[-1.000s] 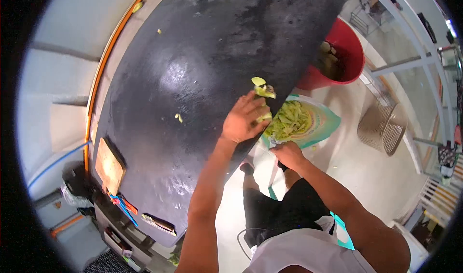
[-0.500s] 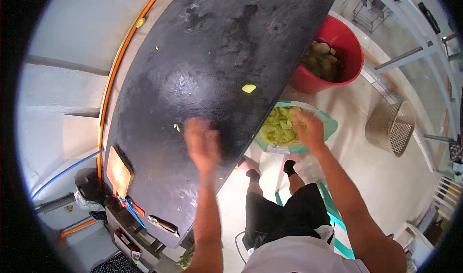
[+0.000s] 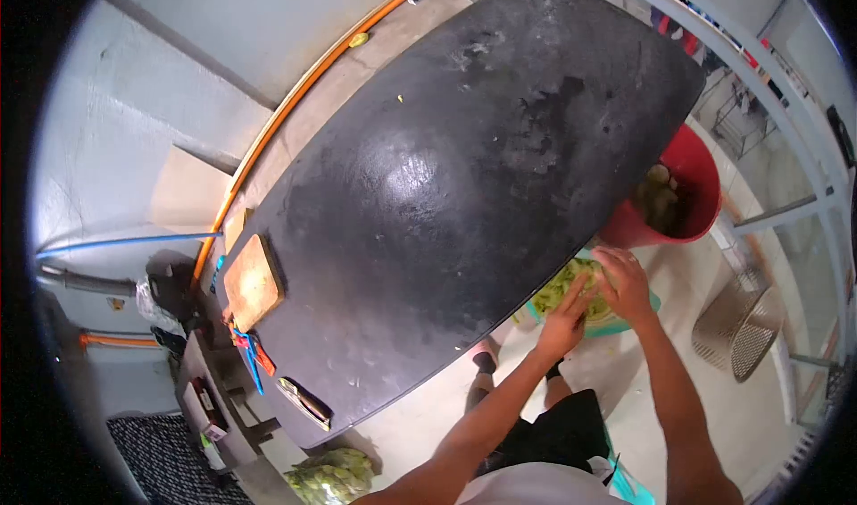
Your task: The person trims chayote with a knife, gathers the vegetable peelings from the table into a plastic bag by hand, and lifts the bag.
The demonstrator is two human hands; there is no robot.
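My left hand (image 3: 564, 325) is over a green-rimmed container (image 3: 620, 325) beside the table, with its fingers stretched toward my other hand. Just to the right, my right hand (image 3: 627, 283) hovers over the same container, its fingers apart and close to the left fingertips. No held item shows in either hand. Cut light-green vegetable pieces (image 3: 561, 283) fill the container, partly hidden beneath the hands.
The dark table (image 3: 428, 237) carries a wooden board (image 3: 253, 283), a knife (image 3: 303, 403) and a small green scrap (image 3: 400, 99). A red tub (image 3: 705, 192) and a perforated basket (image 3: 739, 326) stand right. A bag of greens (image 3: 332, 478) lies below.
My left hand has moved right, from above the table to the container. The larger pale-green piece and small scraps have left the tabletop. The view has shifted.
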